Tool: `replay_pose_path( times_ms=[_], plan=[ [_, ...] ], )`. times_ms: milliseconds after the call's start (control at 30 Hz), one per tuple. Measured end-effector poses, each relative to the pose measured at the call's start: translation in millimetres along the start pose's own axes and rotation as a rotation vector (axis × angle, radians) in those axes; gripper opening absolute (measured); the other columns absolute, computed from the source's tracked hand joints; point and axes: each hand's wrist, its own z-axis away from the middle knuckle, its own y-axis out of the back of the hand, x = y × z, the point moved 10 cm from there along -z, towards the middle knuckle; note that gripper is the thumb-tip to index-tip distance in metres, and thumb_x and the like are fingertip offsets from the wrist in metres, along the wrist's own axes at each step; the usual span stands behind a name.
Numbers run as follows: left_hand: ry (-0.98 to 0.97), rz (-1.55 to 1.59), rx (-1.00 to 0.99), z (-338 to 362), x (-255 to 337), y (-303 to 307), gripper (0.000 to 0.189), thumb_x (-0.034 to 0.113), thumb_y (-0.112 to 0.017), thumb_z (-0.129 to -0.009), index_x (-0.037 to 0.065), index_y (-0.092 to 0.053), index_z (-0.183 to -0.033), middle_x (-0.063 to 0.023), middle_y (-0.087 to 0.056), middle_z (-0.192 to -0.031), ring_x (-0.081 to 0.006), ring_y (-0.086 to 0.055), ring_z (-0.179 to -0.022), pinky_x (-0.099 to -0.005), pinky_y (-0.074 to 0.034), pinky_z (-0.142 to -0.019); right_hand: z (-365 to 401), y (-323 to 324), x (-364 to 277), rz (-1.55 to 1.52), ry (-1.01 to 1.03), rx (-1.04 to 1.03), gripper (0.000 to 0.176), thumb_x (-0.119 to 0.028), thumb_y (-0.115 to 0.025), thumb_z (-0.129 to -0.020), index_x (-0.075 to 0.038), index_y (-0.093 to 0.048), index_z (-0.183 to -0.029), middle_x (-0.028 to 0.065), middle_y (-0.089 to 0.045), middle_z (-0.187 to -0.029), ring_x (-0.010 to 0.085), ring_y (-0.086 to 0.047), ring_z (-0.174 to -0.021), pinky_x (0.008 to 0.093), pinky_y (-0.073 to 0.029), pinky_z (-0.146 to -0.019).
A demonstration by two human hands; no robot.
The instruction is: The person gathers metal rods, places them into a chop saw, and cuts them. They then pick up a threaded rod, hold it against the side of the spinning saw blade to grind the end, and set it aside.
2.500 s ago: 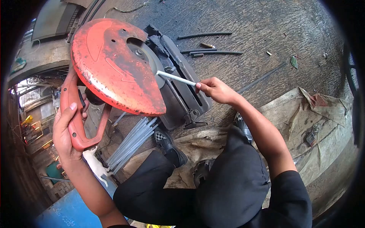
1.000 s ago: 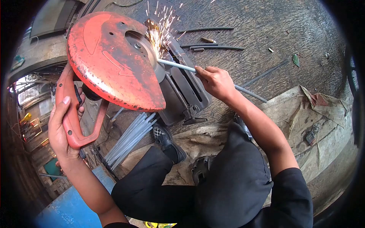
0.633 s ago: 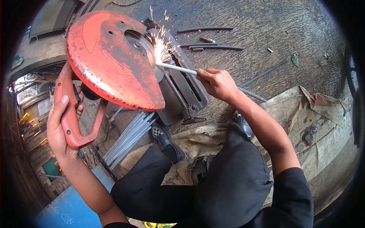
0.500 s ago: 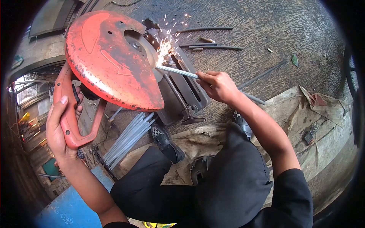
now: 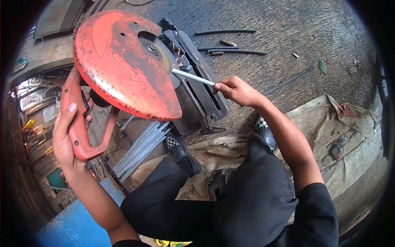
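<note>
My left hand point(image 5: 67, 133) is wrapped round the handle point(image 5: 77, 138) of a cut-off saw, with my thumb on the grip's side. The saw's scuffed red guard point(image 5: 123, 66) covers most of the blade point(image 5: 168, 61). Between the fingers of my right hand point(image 5: 238, 91) is a threaded metal rod point(image 5: 193, 77), its far end against or very near the blade edge. A few sparks point(image 5: 177, 57) fly beside that end, above the dark saw base point(image 5: 199, 94).
Several grey rods point(image 5: 142, 150) lie bundled by my foot. Dark bars point(image 5: 238, 52) and short pieces are on the floor point(image 5: 329, 37) beyond the saw. A crumpled cloth point(image 5: 321, 136) spreads at the right. A blue panel point(image 5: 82, 214) stands at lower left.
The spray of sparks has shrunk to a few. The rod's end has come slightly away from the guard's edge, and its tail past my right hand no longer shows.
</note>
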Motion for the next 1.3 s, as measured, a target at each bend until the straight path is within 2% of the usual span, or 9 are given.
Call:
replay_pose_path(
  times_ms=[67, 367, 533, 633, 933, 1067, 1133, 1233, 1300],
  plan=[
    [0.012, 0.007, -0.002, -0.7, -1.1, -0.1, 0.054, 0.020, -0.060, -0.089, -0.006, -0.042, -0.134, -0.0166, -0.059, -0.116, -0.0197, -0.060, -0.101, -0.0267, -0.046, -0.081, -0.7, 0.8, -1.1, 0.060, 0.024, 0.030, 0.038, -0.035, -0.050, -0.098, -0.001, -0.067, -0.092, -0.0051, -0.037, -0.055, 0.0073, -0.033, -0.053, 0.0300, -0.031, -0.049],
    [0.025, 0.008, 0.011, -0.2, -1.7, 0.1, 0.054, 0.021, -0.060, -0.089, -0.005, -0.043, -0.133, -0.0159, -0.059, -0.117, -0.0194, -0.059, -0.103, -0.0268, -0.045, -0.083, 6.3, 14.4, -26.1, 0.303, 0.146, 0.216, 0.026, -0.022, -0.056, -0.094, 0.004, -0.063, -0.090, 0.0165, -0.043, -0.058, 0.0179, -0.037, -0.052, 0.0378, -0.038, -0.053],
    [0.040, 0.007, 0.037, -0.7, -3.0, 3.3, 0.055, 0.021, -0.061, -0.088, -0.004, -0.043, -0.134, -0.0161, -0.059, -0.118, -0.0195, -0.059, -0.103, -0.0268, -0.046, -0.082, 6.2, 14.7, -34.8, 0.369, 0.221, 0.239, 0.021, -0.018, -0.058, -0.092, 0.002, -0.063, -0.089, 0.0225, -0.049, -0.060, 0.0379, -0.040, -0.052, 0.0415, -0.040, -0.052],
    [0.046, 0.002, 0.045, 0.3, -2.8, 2.8, 0.055, 0.021, -0.061, -0.088, -0.004, -0.043, -0.134, -0.0163, -0.059, -0.118, -0.0198, -0.060, -0.104, -0.0269, -0.046, -0.082, 4.7, 14.5, -37.5, 0.441, 0.238, 0.258, 0.020, -0.017, -0.058, -0.091, 0.002, -0.064, -0.088, 0.0237, -0.051, -0.062, 0.0427, -0.048, -0.058, 0.0432, -0.042, -0.054],
    [0.030, -0.002, 0.043, 1.0, -0.5, 1.0, 0.054, 0.021, -0.060, -0.089, -0.005, -0.044, -0.133, -0.0167, -0.059, -0.117, -0.0203, -0.060, -0.102, -0.0271, -0.047, -0.081, 12.9, 14.4, -47.1, 0.761, 0.359, 0.438, 0.025, -0.017, -0.063, -0.085, -0.002, -0.064, -0.105, 0.0181, -0.061, -0.067, 0.0382, -0.060, -0.063, 0.0452, -0.049, -0.058],
    [-0.010, -0.005, -0.024, -1.2, 0.9, -4.6, 0.050, 0.020, -0.059, -0.090, -0.006, -0.044, -0.131, -0.0155, -0.060, -0.113, -0.0181, -0.060, -0.096, -0.0261, -0.048, -0.080, 20.0, 22.8, -49.1, 0.725, 0.326, 0.448, 0.029, -0.024, -0.059, -0.087, -0.002, -0.065, -0.105, 0.0192, -0.063, -0.074, 0.0361, -0.064, -0.071, 0.0476, -0.051, -0.063],
    [-0.002, -0.012, -0.035, -4.5, -2.1, 2.5, 0.050, 0.019, -0.059, -0.090, -0.006, -0.044, -0.131, -0.0152, -0.060, -0.112, -0.0174, -0.060, -0.094, -0.0261, -0.048, -0.080, 15.1, 38.4, -8.8, 0.412, -0.070, 0.442, 0.034, -0.030, -0.054, -0.094, 0.001, -0.065, -0.102, 0.0097, -0.057, -0.061, 0.0212, -0.060, -0.057, 0.0367, -0.046, -0.055],
    [0.008, 0.006, -0.028, -0.4, -2.8, -1.8, 0.050, 0.019, -0.059, -0.091, -0.006, -0.043, -0.131, -0.0155, -0.060, -0.112, -0.0171, -0.060, -0.094, -0.0263, -0.049, -0.080, 7.6, 23.5, 13.9, 0.060, -0.148, 0.227, 0.043, -0.037, -0.047, -0.098, 0.002, -0.064, -0.095, 0.0000, -0.049, -0.059, 0.0106, -0.047, -0.053, 0.0306, -0.038, -0.050],
    [0.002, 0.031, -0.011, 1.5, -0.9, -5.8, 0.050, 0.020, -0.059, -0.091, -0.006, -0.043, -0.131, -0.0160, -0.059, -0.113, -0.0174, -0.061, -0.095, -0.0266, -0.049, -0.081, 4.9, 17.8, 11.8, 0.020, -0.099, 0.217, 0.045, -0.039, -0.046, -0.099, 0.001, -0.063, -0.085, -0.0044, -0.043, -0.060, 0.0078, -0.037, -0.054, 0.0279, -0.032, -0.048]
  ],
)
